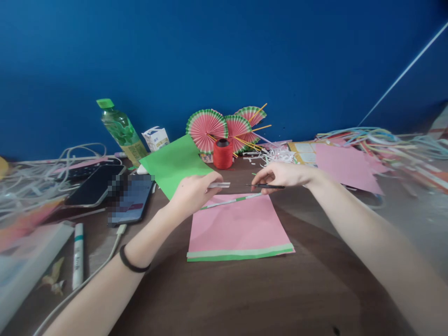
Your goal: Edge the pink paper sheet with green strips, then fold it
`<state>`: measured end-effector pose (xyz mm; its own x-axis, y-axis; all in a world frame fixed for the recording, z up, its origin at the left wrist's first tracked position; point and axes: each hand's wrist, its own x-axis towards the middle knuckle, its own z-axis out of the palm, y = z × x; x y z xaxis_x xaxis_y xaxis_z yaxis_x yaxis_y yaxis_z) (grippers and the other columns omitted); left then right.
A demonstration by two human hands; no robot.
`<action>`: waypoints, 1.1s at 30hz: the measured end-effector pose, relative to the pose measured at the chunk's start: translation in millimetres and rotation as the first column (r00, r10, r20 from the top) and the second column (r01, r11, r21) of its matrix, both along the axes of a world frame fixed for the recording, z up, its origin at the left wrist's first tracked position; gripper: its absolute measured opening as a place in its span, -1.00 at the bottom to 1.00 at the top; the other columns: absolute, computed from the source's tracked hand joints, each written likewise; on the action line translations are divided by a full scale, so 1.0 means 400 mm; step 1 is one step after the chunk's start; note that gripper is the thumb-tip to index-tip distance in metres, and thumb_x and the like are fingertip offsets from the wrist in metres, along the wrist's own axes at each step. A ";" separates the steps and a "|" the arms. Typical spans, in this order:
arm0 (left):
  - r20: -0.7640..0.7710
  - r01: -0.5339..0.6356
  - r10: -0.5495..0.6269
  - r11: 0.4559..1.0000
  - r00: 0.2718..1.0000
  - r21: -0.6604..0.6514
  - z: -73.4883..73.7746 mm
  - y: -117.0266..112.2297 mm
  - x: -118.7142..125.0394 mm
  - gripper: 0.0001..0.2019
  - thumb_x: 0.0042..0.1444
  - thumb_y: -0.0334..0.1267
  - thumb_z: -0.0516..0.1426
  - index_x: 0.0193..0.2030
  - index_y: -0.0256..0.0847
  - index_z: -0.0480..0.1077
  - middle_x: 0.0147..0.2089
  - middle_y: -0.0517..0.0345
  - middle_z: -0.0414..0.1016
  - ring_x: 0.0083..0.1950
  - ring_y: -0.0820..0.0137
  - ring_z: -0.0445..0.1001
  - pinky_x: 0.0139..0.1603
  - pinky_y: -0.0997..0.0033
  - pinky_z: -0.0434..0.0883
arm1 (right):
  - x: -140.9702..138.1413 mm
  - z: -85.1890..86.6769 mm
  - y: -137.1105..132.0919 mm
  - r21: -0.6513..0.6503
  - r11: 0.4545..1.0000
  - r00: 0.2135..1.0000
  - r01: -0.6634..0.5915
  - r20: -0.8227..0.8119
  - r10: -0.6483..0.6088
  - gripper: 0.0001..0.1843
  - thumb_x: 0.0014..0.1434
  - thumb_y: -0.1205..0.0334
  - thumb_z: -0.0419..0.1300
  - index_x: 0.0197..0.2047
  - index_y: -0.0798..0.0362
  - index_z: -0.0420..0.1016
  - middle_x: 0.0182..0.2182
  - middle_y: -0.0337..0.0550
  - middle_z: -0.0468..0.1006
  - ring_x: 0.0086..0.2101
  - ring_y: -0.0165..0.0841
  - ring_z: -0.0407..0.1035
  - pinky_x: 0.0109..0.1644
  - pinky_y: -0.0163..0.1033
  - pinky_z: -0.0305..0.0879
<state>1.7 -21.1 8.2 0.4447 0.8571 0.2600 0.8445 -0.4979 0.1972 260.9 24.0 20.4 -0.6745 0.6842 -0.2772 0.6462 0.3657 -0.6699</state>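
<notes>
Pink paper sheet (234,228) lies flat on the brown table (217,298), in front of the person, with a light green and a darker green band along its near edge. Across its far edge runs a thin green-and-white strip (241,199), set slightly aslant. Left hand (194,193): above the far left corner of the pink paper sheet, thumb and fingers pinched narrow on white strips (220,185), their free ends directed toward the other hand. Right hand (278,177): above the far right corner of the same sheet, fingers closed on a slim black tool (269,186); its thin tip points at the white strips, with a gap between. Exact kind of tool: cannot tell from where I stand. Green sheet (175,161) lies beyond the left hand, toward the table's far edge. Near that edge, by the blue wall (224,56): a red thread spool (223,157), upright; pleated paper fans (206,127) in pink with green rims, just behind it; a heap of paper shreds (280,156) to its right. Toward the far left corner of the table: a green-capped bottle (122,133), tilted in view, beside a small white carton (156,138); nearer, two phones (129,200) and a capped marker (78,256). Another pink sheet (346,165) lies toward the far right corner.
</notes>
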 end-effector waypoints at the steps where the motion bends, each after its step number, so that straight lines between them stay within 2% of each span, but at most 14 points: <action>1: -0.010 -0.003 0.003 1.000 1.000 0.008 -0.001 0.000 0.000 -0.81 0.08 -0.18 0.03 -0.18 -0.09 0.36 -0.30 0.20 0.54 -0.34 0.35 0.47 -0.36 0.46 0.24 | 0.000 0.000 -0.001 0.003 1.000 1.000 0.004 0.002 -0.004 -0.53 -0.15 0.01 0.27 -0.15 0.05 0.50 -0.28 -0.12 0.54 -0.33 -0.35 0.36 -0.31 -0.30 0.21; 7: -0.052 -0.017 0.018 0.999 0.998 0.029 -0.006 0.001 0.002 -0.81 0.08 -0.17 0.02 -0.18 -0.08 0.35 -0.32 0.22 0.54 -0.35 0.36 0.47 -0.39 0.48 0.23 | -0.009 0.009 -0.009 0.003 1.000 0.998 0.031 0.064 -0.031 -0.50 -0.14 -0.05 0.23 -0.15 0.07 0.49 -0.36 -0.13 0.52 -0.40 -0.38 0.32 -0.39 -0.32 0.15; 13: -0.171 -0.061 0.081 0.991 0.982 0.122 -0.020 0.004 0.003 -0.80 0.10 -0.19 0.00 -0.16 -0.06 0.35 -0.40 0.19 0.53 -0.40 0.33 0.47 -0.45 0.47 0.20 | -0.032 0.027 -0.037 0.162 0.987 0.988 -0.007 0.155 -0.018 -0.52 -0.08 -0.10 0.17 -0.18 0.08 0.44 -0.40 -0.14 0.46 -0.43 -0.39 0.26 -0.42 -0.32 0.10; 18: -0.128 -0.112 0.132 0.982 0.983 0.152 -0.028 -0.001 0.009 -0.73 0.13 -0.24 -0.05 -0.04 -0.06 0.32 -0.37 0.13 0.53 -0.38 0.34 0.46 -0.44 0.48 0.20 | -0.047 0.031 -0.067 0.229 0.972 0.983 0.049 0.160 -0.087 -0.53 -0.02 -0.15 0.08 -0.18 0.05 0.36 -0.37 -0.13 0.46 -0.42 -0.37 0.25 -0.43 -0.33 0.08; 24: 0.118 -0.147 0.153 0.987 0.981 -0.058 -0.012 -0.002 0.010 -0.69 0.09 -0.26 -0.01 -0.01 -0.11 0.30 -0.40 0.18 0.53 -0.42 0.37 0.45 -0.42 0.47 0.24 | -0.043 0.031 -0.069 0.227 0.971 0.973 0.069 0.201 -0.116 -0.55 -0.02 -0.14 0.08 -0.20 0.04 0.34 -0.34 -0.13 0.46 -0.40 -0.36 0.26 -0.42 -0.33 0.09; 27: 0.278 -0.141 0.177 0.979 0.944 -0.147 -0.008 0.003 0.004 -0.70 0.04 -0.22 0.03 -0.06 -0.13 0.33 -0.43 0.20 0.52 -0.46 0.39 0.45 -0.40 0.45 0.29 | -0.035 0.026 -0.051 0.250 0.957 0.967 0.147 0.165 -0.192 -0.50 -0.03 -0.18 0.07 -0.19 0.06 0.34 -0.34 -0.11 0.46 -0.41 -0.36 0.27 -0.40 -0.32 0.10; 31: 0.489 -0.073 0.261 0.926 0.832 -0.371 -0.001 0.007 0.003 -0.69 0.00 -0.14 0.05 -0.12 -0.22 0.35 -0.40 0.15 0.51 -0.49 0.42 0.44 -0.46 0.46 0.32 | -0.019 -0.001 -0.010 0.385 0.864 0.912 0.325 0.113 -0.394 -0.50 -0.03 -0.18 0.07 -0.22 0.09 0.35 -0.38 -0.08 0.46 -0.44 -0.34 0.29 -0.41 -0.29 0.09; 33: 0.541 -0.038 0.317 0.885 0.779 -0.464 0.003 0.008 0.004 -0.67 0.02 -0.13 0.03 -0.11 -0.26 0.33 -0.38 0.11 0.52 -0.49 0.43 0.44 -0.50 0.47 0.32 | -0.007 -0.020 0.013 0.430 0.838 0.883 0.335 0.167 -0.438 -0.52 -0.03 -0.16 0.07 -0.23 0.09 0.35 -0.38 -0.06 0.45 -0.45 -0.32 0.29 -0.42 -0.28 0.09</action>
